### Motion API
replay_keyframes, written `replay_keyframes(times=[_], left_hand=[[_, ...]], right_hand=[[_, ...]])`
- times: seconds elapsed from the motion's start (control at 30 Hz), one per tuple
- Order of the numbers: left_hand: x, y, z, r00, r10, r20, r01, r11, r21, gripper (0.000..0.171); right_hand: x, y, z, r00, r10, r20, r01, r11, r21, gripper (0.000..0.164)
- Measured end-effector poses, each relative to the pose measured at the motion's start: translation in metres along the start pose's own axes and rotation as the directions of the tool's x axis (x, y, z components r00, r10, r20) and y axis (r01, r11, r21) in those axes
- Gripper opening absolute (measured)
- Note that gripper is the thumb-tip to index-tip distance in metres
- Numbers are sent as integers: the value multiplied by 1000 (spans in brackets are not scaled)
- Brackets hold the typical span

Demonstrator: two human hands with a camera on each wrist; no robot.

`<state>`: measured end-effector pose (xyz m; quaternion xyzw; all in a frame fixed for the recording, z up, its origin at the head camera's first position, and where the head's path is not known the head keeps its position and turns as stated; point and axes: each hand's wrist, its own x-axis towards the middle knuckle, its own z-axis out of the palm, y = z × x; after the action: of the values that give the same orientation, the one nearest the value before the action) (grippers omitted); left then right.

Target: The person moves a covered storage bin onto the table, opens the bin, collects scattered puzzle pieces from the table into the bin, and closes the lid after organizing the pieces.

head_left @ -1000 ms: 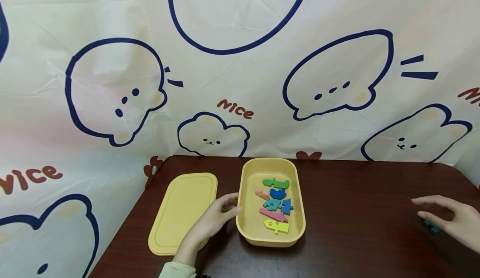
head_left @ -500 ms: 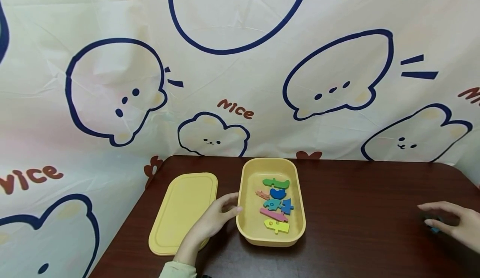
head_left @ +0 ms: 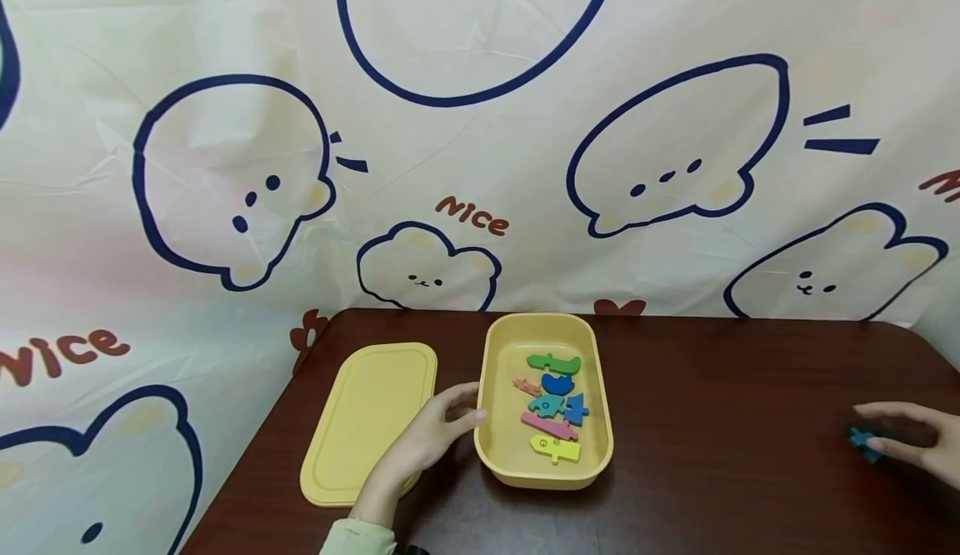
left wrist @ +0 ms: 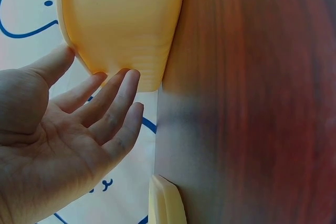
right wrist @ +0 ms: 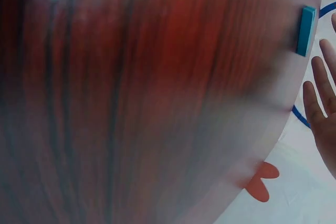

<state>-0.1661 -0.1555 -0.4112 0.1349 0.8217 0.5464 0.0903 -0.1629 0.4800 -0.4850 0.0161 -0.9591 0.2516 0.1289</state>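
Note:
The left hand [head_left: 435, 434] rests its fingertips and thumb against the left side of a yellow plastic box [head_left: 491, 476]. In the left wrist view its fingers are spread and loosely extended against the box's outer wall. Far right, a teal puzzle piece [head_left: 862, 440] lies on the table, partly covered by the thumb of the right hand [head_left: 918, 438]. The right wrist view has this teal piece [right wrist: 305, 31] apart from the extended fingers [right wrist: 320, 74]. Inside the box lie several puzzle pieces, among them a green piece [head_left: 553, 363], a pink piece [head_left: 550, 426] and a yellow piece [head_left: 555, 448].
A yellow lid [head_left: 371, 422] lies flat left of the box, partly behind the left forearm. The dark brown table [head_left: 712, 430] runs back to a printed white cloth [head_left: 525, 163]. Table surface separates the box from the right hand.
My right hand has shifted to the right, and more of the teal puzzle piece shows beside its thumb. The left hand keeps its place at the box.

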Motion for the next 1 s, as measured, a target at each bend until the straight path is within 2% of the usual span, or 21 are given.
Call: replay_keyframes(times=[0.13,0.43,0.53,0.73,1.0], left_hand=[[0,1,0,1000,-9,-3,9,1000,1,49],[4,-2,-1,999,-32,6,31,999,39,48],[4,-1,0,1000,-22,11,21,999,34,48],[2,-1,0,1000,-4,11,4,1000,13,49],[1,-1,0,1000,5,5,-5,1000,18,49]], right_hand=[[3,14,5,997,50,55,-51,998,20,58],[6,22,6,992,55,115,-54,998,-8,65],[6,22,5,988,67,143,-68,998,1,70],[4,13,2,974,85,208,-90,996,18,81],[1,-10,-5,981,13,192,-14,1000,5,79]])
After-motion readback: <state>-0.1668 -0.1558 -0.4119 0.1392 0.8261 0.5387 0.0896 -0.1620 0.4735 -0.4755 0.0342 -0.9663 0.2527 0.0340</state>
